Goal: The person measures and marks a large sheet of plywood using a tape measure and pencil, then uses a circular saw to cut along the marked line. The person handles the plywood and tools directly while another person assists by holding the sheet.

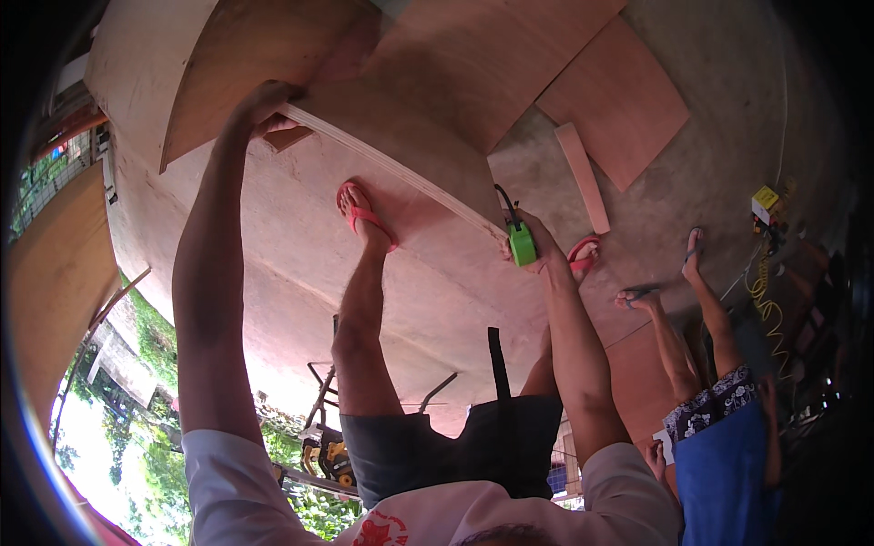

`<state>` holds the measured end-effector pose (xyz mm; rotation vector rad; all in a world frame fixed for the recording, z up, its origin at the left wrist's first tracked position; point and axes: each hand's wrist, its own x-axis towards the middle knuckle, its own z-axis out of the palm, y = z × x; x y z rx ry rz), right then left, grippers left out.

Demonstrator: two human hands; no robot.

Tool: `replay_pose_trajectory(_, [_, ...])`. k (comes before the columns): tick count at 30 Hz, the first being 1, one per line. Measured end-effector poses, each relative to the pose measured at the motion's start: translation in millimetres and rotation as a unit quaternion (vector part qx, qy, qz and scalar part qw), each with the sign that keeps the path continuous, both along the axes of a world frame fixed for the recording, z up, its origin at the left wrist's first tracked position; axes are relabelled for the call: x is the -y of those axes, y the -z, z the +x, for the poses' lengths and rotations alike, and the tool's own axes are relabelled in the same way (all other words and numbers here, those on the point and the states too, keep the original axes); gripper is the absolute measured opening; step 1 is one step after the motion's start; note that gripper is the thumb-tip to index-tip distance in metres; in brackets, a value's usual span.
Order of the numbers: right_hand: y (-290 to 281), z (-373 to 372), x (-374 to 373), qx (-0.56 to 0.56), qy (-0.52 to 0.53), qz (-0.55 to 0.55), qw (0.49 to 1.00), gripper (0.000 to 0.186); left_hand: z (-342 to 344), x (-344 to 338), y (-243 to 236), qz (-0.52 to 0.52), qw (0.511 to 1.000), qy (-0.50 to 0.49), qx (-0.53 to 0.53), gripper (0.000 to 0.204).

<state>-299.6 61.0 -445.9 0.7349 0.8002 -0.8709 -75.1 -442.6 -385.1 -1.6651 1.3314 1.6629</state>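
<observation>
A plywood panel [401, 136] is held up in front of me by both hands, its pale layered edge facing me. My left hand [267, 109] is closed around the panel's left corner. At the opposite end of that edge, my right hand [539, 238] is closed at the corner. It also holds a green tape measure [522, 244] with a black strap against the wood. The fingers under the panel are partly hidden.
Plywood sheets [628, 105] and a narrow plywood strip [583, 177] lie beyond the panel. A curved sheet [137, 73] stands at far left. Another person [719, 455] is at right, near a yellow box [765, 200] and coiled yellow hose [765, 300].
</observation>
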Motion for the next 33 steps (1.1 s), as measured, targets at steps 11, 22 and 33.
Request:
replay_pose_trajectory(11, [-11,-3,3,-0.003,0.026,0.001,1.000,0.032,-8,-8,-13,-0.026,0.996,-0.080,-0.017,0.034])
replay_pose_trajectory(22, [-16,-4,7,-0.040,0.006,0.001,0.999,0.024,-3,-89,-57,-0.027,0.976,-0.201,-0.077,0.081])
replay_pose_trajectory(33, [-24,-15,10,-0.014,-0.039,-0.026,0.999,0.030,-14,-159,-63,-0.012,0.958,-0.269,-0.102,0.084])
